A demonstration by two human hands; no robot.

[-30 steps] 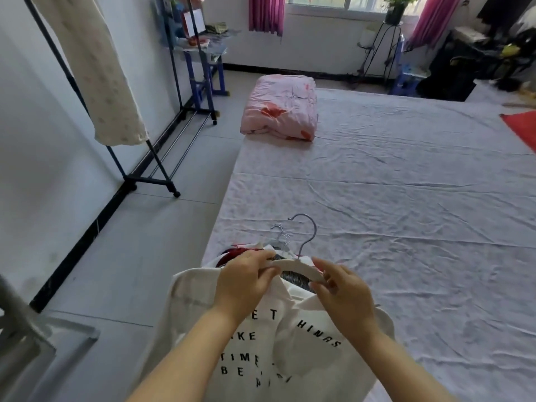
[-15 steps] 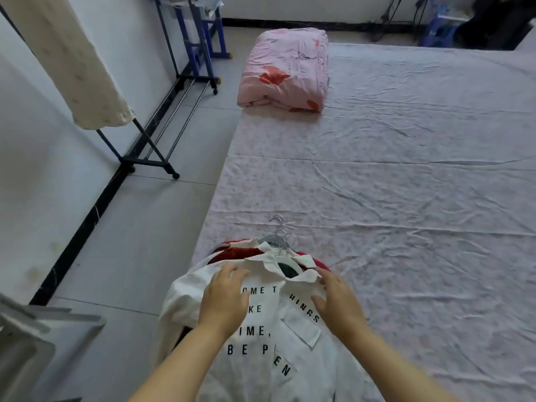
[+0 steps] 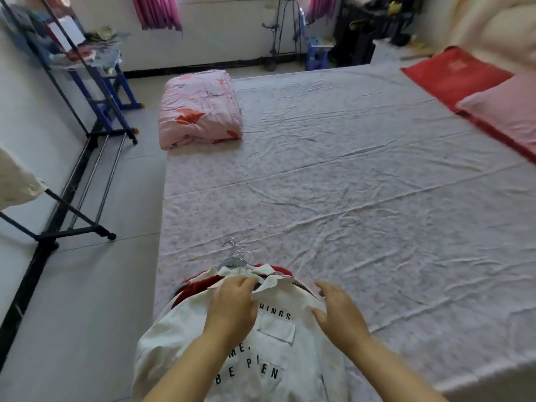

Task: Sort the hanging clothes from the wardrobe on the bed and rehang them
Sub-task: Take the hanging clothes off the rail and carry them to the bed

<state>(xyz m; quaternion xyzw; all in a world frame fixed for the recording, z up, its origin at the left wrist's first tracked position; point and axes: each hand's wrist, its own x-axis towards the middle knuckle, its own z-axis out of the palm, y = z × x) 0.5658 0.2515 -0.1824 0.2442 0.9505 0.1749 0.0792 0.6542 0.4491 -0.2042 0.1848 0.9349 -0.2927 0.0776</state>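
A white shirt [image 3: 179, 338] with black lettering lies on top of a pile of clothes at the near corner of the bed [image 3: 348, 184]. A red garment [image 3: 200, 285] shows beneath it, and several metal hanger hooks [image 3: 236, 255] stick out past the collar. My left hand [image 3: 232, 307] rests on the shirt just below the collar, fingers bent onto the cloth. My right hand [image 3: 338, 310] hovers over the shirt's right shoulder with fingers spread and loosely bent, holding nothing.
A black clothes rack [image 3: 87, 169] stands along the left wall with a cream garment [image 3: 14, 184] hanging on it. A folded pink quilt [image 3: 200, 108] lies at the bed's far left. Red and pink pillows [image 3: 478, 91] lie at the right.
The hanger I held up a second ago is down on the pile. My left hand slid toward the collar and my right hand lifted off the shirt. The view tilted up.
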